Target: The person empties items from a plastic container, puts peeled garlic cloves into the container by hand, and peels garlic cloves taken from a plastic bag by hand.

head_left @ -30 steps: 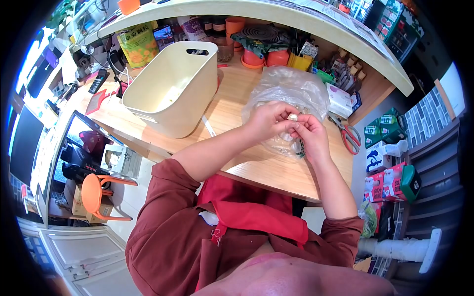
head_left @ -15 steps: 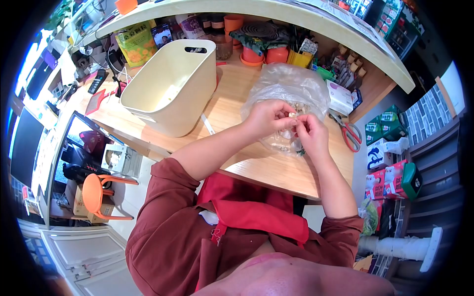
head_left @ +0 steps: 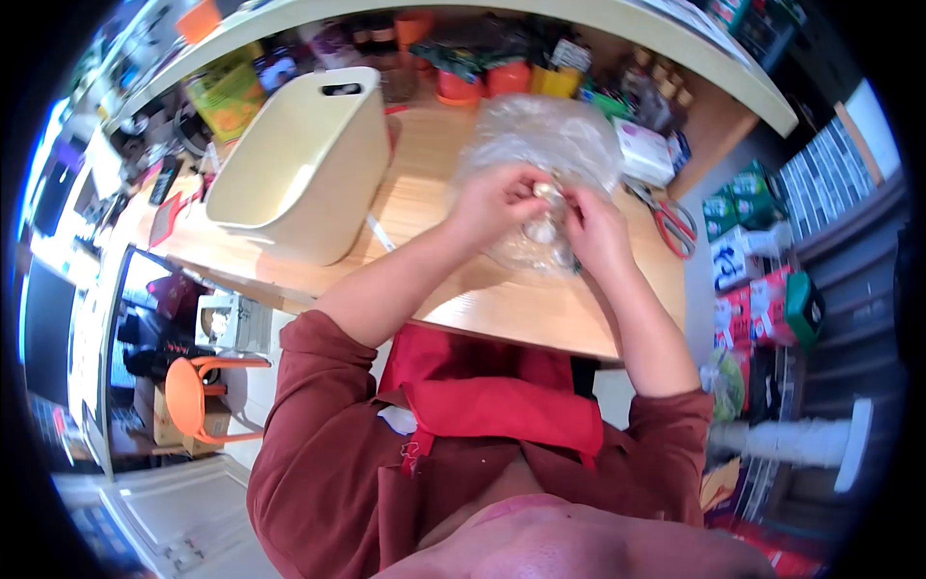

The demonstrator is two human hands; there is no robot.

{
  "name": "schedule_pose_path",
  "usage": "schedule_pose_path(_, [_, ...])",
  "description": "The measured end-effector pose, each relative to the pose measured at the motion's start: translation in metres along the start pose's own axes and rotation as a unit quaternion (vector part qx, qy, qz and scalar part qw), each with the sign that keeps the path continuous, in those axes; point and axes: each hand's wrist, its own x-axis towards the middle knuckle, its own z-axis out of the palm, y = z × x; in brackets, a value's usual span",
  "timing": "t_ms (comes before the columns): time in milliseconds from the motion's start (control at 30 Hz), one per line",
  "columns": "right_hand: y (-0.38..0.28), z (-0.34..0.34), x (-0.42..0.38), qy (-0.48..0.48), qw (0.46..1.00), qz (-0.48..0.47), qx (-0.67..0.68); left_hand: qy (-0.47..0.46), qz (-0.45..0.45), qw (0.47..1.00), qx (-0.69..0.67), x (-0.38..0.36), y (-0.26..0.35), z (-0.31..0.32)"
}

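Above a clear plastic bag (head_left: pixel 545 130) on the wooden table, my left hand (head_left: pixel 502 205) is closed with a small pale piece (head_left: pixel 546 191) between thumb and finger. My right hand (head_left: pixel 595 227) is closed too, its fingertips against the other side of that piece; blur hides exactly how they grip it. More pale pieces show in the bag beneath my hands. To the left stands a cream plastic bin (head_left: pixel 289 174), upright, with a handle hole in its far wall.
Red-handled scissors (head_left: pixel 673 227) lie at the table's right side, near a white box (head_left: pixel 643 151). Orange pots (head_left: pixel 458 87) and jars line the back under a curved shelf (head_left: pixel 463 12). An orange stool (head_left: pixel 185 398) stands on the floor at left.
The camera view has shifted, so the table and bin appear further up and left. Both hands are still together over the bag, with the fingers slightly more apart around the pale piece.
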Motion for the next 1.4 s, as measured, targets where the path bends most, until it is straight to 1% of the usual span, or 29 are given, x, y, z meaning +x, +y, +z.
schedule_pose_path(33, [0.0,0.0,0.001,0.019,1.0,-0.012,0.017,0.006,0.009,1.0,0.008,0.001,-0.005,-0.001])
schedule_pose_path(100, [0.004,0.004,0.0,0.027,0.994,0.033,0.103,0.003,0.023,0.999,0.027,0.0,-0.01,-0.001])
schedule_pose_path(133, [0.003,0.003,-0.002,0.015,0.985,0.07,0.157,-0.002,0.028,0.999,0.04,0.0,-0.007,-0.003])
schedule_pose_path(200, [-0.003,-0.002,-0.001,-0.011,0.953,0.133,0.272,-0.003,0.03,0.998,0.059,0.0,-0.001,-0.002])
schedule_pose_path(267, [-0.009,-0.006,0.0,-0.03,0.939,0.16,0.302,0.003,0.024,0.997,0.074,-0.001,0.004,-0.002])
schedule_pose_path(333, [-0.013,-0.008,0.0,-0.049,0.927,0.18,0.327,0.008,0.041,0.995,0.091,-0.001,0.002,-0.003])
schedule_pose_path(467, [-0.01,-0.006,-0.001,-0.066,0.914,0.195,0.351,0.022,0.075,0.986,0.147,-0.002,0.002,-0.003])
schedule_pose_path(567, [-0.011,-0.007,-0.001,-0.079,0.905,0.214,0.359,0.034,0.096,0.984,0.149,-0.001,0.001,-0.002])
schedule_pose_path(633, [-0.01,-0.005,-0.001,-0.076,0.901,0.223,0.366,0.024,0.088,0.982,0.164,-0.002,0.0,-0.001])
schedule_pose_path(733, [-0.009,-0.006,-0.001,-0.118,0.882,0.253,0.379,0.015,0.08,0.982,0.173,-0.002,-0.003,-0.003])
schedule_pose_path(767, [-0.009,-0.005,-0.001,-0.119,0.876,0.257,0.39,0.012,0.076,0.982,0.174,-0.002,-0.003,-0.004])
schedule_pose_path(833, [-0.009,-0.004,-0.001,-0.119,0.863,0.266,0.412,0.009,0.09,0.978,0.188,-0.002,0.0,-0.005])
schedule_pose_path(933, [-0.006,-0.006,-0.001,-0.144,0.855,0.266,0.422,0.006,0.117,0.974,0.196,-0.002,0.0,-0.005])
schedule_pose_path(1067, [-0.006,-0.006,0.0,-0.145,0.847,0.271,0.433,-0.003,0.146,0.967,0.207,-0.001,-0.004,-0.007])
schedule_pose_path(1167, [-0.004,-0.006,0.001,-0.15,0.846,0.275,0.431,0.003,0.163,0.968,0.189,0.0,-0.008,-0.006])
schedule_pose_path(1267, [-0.003,-0.005,0.0,-0.156,0.844,0.27,0.437,0.016,0.174,0.966,0.192,0.0,-0.006,-0.005])
schedule_pose_path(1333, [-0.002,-0.006,0.001,-0.164,0.833,0.279,0.45,0.013,0.164,0.965,0.206,0.001,-0.006,-0.006])
schedule_pose_path(1400, [-0.002,-0.005,0.001,-0.162,0.836,0.276,0.445,0.011,0.161,0.963,0.215,0.001,-0.005,-0.006])
